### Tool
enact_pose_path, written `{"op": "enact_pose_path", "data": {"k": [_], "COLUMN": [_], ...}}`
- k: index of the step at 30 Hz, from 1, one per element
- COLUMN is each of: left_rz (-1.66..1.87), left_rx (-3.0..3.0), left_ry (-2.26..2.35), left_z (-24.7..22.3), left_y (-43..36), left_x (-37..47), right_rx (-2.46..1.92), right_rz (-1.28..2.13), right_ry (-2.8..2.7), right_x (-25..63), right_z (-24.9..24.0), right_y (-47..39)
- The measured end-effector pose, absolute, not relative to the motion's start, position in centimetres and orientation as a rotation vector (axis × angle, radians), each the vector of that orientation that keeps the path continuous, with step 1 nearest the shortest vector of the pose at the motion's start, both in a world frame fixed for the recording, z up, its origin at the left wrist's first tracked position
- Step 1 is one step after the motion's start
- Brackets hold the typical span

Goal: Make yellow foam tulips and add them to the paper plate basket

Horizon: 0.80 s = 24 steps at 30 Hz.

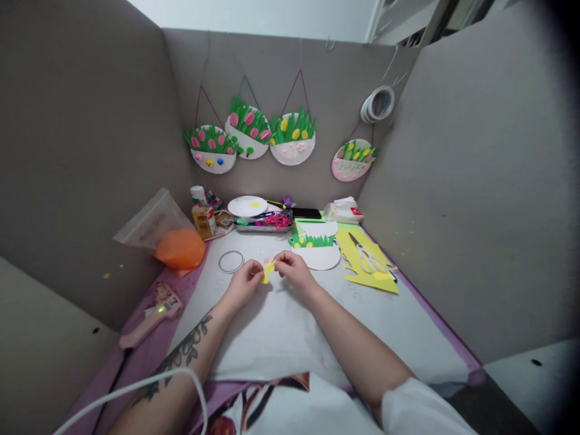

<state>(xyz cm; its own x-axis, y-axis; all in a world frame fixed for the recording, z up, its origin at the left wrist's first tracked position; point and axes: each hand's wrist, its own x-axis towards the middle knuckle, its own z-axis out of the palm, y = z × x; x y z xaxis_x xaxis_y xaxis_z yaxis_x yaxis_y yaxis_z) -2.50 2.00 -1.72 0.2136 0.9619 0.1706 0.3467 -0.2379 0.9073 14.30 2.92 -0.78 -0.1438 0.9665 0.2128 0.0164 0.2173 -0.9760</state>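
Both my hands meet over the white-covered table, pinching a small yellow paper piece (267,273) between them. My left hand (245,279) grips its left side with thumb and fingertips, and my right hand (292,269) grips its upper right part. The exact shape of the paper is partly covered by fingers. Just beyond my right hand lies a half-round white paper-plate basket (321,258) with green paper grass and yellow paper flowers. A thin ring (231,261) rests to the left of my left hand.
Scissors (368,256) lie on a cut yellow sheet (385,286) at the right. A pink glue gun (151,317) sits at the left, near a bag of orange material (180,246) and a glue bottle (203,221). Behind stands a supply tray (264,228); finished plate baskets (292,152) hang above.
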Motion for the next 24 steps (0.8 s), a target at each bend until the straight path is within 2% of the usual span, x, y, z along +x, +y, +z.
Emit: {"op": "enact_pose_path", "data": {"k": [6,15,24], "left_rz": [1.124,1.035,1.024], "left_rx": [1.463,1.529,1.504], "left_ry": [1.148,1.258,1.259], "left_z": [-1.6,-0.8,-0.4], "left_y": [2.3,1.6,1.4], "left_x": [-2.7,-2.7,-2.5], "right_rx": [-0.989,-1.075,-1.114], "right_rz": [1.288,1.162,1.279], "right_ry": [-1.529,-1.696,-1.595], "right_x": [14.2,14.0,14.1], "right_z": [-0.3,-0.8,-1.0], "right_y": [2.5,2.3,2.7]}}
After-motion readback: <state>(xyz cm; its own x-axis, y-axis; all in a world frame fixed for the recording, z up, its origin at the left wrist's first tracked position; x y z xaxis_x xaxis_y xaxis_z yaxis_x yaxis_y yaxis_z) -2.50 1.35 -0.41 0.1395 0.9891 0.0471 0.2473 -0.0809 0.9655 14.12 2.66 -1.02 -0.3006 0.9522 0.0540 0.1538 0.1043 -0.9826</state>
